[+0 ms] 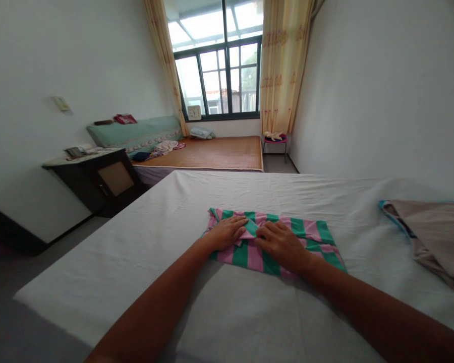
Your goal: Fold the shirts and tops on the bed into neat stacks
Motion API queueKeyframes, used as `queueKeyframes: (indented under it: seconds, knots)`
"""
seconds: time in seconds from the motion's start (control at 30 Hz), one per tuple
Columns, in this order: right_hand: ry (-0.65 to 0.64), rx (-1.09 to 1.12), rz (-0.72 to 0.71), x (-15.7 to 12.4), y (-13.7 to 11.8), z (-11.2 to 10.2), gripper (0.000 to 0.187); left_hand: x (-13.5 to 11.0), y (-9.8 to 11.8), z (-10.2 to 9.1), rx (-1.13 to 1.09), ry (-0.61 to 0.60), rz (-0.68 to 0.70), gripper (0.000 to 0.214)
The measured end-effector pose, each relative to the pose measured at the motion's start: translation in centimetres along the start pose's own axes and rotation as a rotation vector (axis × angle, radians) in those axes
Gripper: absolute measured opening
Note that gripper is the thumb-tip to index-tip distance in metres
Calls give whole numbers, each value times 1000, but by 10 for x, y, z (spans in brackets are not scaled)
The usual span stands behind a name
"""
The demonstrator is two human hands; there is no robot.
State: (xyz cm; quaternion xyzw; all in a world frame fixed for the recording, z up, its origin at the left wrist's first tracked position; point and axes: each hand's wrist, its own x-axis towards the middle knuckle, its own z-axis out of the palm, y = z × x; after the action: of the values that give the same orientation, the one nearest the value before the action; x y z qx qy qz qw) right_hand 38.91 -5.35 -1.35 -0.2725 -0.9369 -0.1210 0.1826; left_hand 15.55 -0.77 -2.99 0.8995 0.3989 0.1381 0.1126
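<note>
A pink and green striped cloth (255,261), folded into a flat rectangle, lies on the white sheet (144,242) in front of me. My left hand (227,233) rests flat on its left part, fingers stretched out. Near the middle, my right hand (282,244) has its fingers curled and pinched on a folded flap of the cloth. Both hands touch the cloth, close to each other. What lies under my palms is hidden.
A brownish-grey folded garment (435,237) with a blue edge lies at the right. Behind the sheet stand a bed with a brown mat (223,154), a dark cabinet (94,176) at left and a small stool (275,141) below the curtain (283,65).
</note>
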Motion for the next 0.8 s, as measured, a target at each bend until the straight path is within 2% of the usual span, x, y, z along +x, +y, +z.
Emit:
queueKeyframes:
  seconds: [0.1, 0.17, 0.23, 0.4, 0.47, 0.6, 0.8]
  knots:
    - [-53, -2, -25, -2, 0, -5, 14, 0, -3, 0, 11, 8, 13, 45]
    - [-118, 88, -49, -2, -2, -7, 11, -1, -4, 0, 48, 14, 8, 44]
    - [-129, 200, -32, -2, -4, -8, 10, -1, -2, -1, 110, 39, -18, 42]
    - [39, 264, 130, 0, 6, 6, 31, 0, 13, 3, 213, 116, -43, 43]
    - [11, 236, 208, -3, 15, 20, 40, 2, 16, 8, 213, 117, -60, 43]
    - [-125, 211, 327, -13, 29, 43, 53, 5, 12, 18, 239, 106, -127, 47]
    - [-134, 162, 468, -21, 37, 50, 60, 3, 5, 20, 275, 183, -199, 46]
